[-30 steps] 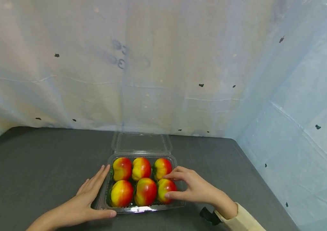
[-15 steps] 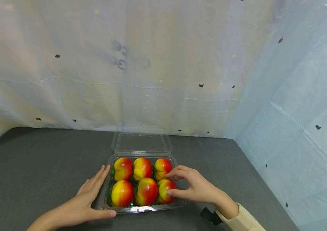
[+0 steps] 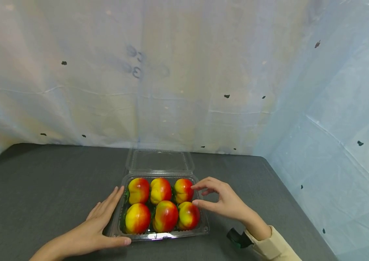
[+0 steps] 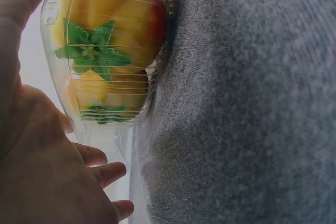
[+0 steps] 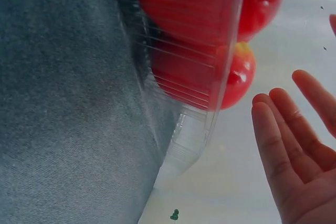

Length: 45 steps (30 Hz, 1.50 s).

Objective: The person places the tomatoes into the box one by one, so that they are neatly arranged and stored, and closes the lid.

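A clear plastic clamshell box [image 3: 159,236] lies on the table with its lid folded back. Shiny red-and-yellow fruits fill it in two rows. My left hand [image 3: 94,226] rests along the box's left side, fingers extended and thumb at the front left corner. In the left wrist view, a green leafy calyx [image 4: 94,51] shows through the ribbed wall. My right hand [image 3: 226,199] hovers at the right side, near the back right fruit [image 3: 183,190] and front right fruit [image 3: 188,216]. Its fingers are loosely bent; the right wrist view shows them apart from box and fruit.
The transparent lid [image 3: 160,161] lies toward the back of the dark grey table [image 3: 57,174]. A pale plastic sheet [image 3: 184,72] with dark marks hangs behind, and another sheet [image 3: 344,145] stands at the right. A dark strap [image 3: 238,238] is on the right wrist.
My right hand has let go of the front right fruit and drawn back, up and to the right. The left hand stays at the box's side.
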Available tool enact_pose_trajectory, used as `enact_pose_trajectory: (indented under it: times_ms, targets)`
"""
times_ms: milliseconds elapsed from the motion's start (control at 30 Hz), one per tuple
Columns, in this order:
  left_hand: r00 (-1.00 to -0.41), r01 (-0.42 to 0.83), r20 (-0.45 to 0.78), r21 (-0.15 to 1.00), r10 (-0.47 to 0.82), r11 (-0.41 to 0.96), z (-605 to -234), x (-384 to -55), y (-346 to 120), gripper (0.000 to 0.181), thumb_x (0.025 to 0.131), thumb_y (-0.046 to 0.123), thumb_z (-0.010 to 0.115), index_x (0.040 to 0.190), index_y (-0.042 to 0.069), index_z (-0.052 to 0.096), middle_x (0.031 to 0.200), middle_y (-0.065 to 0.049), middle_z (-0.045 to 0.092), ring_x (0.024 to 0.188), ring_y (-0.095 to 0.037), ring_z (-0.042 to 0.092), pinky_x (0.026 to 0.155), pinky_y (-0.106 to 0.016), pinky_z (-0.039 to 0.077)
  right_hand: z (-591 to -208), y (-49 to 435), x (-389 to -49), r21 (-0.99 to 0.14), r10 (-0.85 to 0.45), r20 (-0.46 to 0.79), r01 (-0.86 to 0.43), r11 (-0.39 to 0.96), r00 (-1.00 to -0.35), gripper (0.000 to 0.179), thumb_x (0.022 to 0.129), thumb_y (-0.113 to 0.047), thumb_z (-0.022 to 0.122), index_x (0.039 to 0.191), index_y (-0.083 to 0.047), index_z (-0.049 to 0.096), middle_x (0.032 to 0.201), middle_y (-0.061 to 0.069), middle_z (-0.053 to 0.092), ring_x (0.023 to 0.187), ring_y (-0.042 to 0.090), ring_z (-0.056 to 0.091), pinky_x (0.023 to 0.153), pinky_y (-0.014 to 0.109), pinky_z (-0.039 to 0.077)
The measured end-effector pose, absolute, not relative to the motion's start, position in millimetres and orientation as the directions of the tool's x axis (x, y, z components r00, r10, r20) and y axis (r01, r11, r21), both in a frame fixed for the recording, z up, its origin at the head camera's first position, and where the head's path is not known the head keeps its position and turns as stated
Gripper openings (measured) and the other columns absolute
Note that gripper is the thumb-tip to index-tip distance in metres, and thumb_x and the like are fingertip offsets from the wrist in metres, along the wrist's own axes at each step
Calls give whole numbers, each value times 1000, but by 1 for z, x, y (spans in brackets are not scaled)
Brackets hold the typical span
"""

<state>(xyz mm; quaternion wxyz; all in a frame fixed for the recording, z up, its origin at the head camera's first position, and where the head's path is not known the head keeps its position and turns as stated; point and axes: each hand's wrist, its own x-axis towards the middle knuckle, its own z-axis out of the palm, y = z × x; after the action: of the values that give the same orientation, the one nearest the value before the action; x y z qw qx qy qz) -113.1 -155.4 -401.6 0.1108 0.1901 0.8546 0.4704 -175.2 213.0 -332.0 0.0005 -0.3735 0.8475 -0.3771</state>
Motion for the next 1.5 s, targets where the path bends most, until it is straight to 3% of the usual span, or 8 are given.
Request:
enact_pose_trajectory:
  times_ms: [400, 567, 1033, 1333, 1500]
  targets:
    - [-906, 209, -22, 846, 423, 491, -400, -113, -154, 116, 77, 38, 79, 154, 32, -8, 157, -25, -13, 137, -60, -7, 96, -78, -9, -330, 212, -180, -649, -618, 306, -633, 421, -725, 31, 88, -19, 71, 116, -9, 65, 115, 3, 65, 102, 22, 63, 83, 38, 56]
    - [-908, 208, -22, 843, 419, 495, -400, -112, -154, 116, 77, 38, 79, 154, 32, -8, 158, -26, -12, 137, -60, -6, 96, -78, -9, -331, 212, -182, -660, -597, 320, -625, 416, -735, 30, 88, -18, 71, 116, -8, 65, 114, 7, 65, 103, 26, 62, 83, 38, 56]
    - [-904, 219, -3, 855, 427, 470, -401, -110, -154, 115, 77, 37, 79, 154, 32, -6, 158, -25, -13, 137, -59, -8, 98, -77, -11, -335, 214, -194, -685, -520, 317, -571, 453, -793, 30, 89, -19, 69, 116, -6, 65, 116, 11, 64, 102, 30, 63, 85, 30, 55]
    - [-900, 210, -10, 866, 435, 454, -400, -110, -154, 114, 78, 35, 78, 154, 32, -7, 157, -24, -15, 137, -58, -10, 97, -76, -14, -339, 216, -202, -699, -448, 342, -542, 466, -826, 26, 90, -18, 68, 114, -11, 66, 114, 15, 64, 98, 21, 64, 84, 31, 54]
    - [-899, 208, -14, 865, 437, 456, -400, -110, -154, 114, 78, 35, 78, 154, 32, -7, 157, -24, -15, 137, -58, -10, 97, -76, -14, -340, 216, -207, -714, -416, 329, -511, 478, -848, 28, 90, -19, 67, 115, -7, 65, 113, 15, 65, 98, 20, 64, 84, 31, 54]
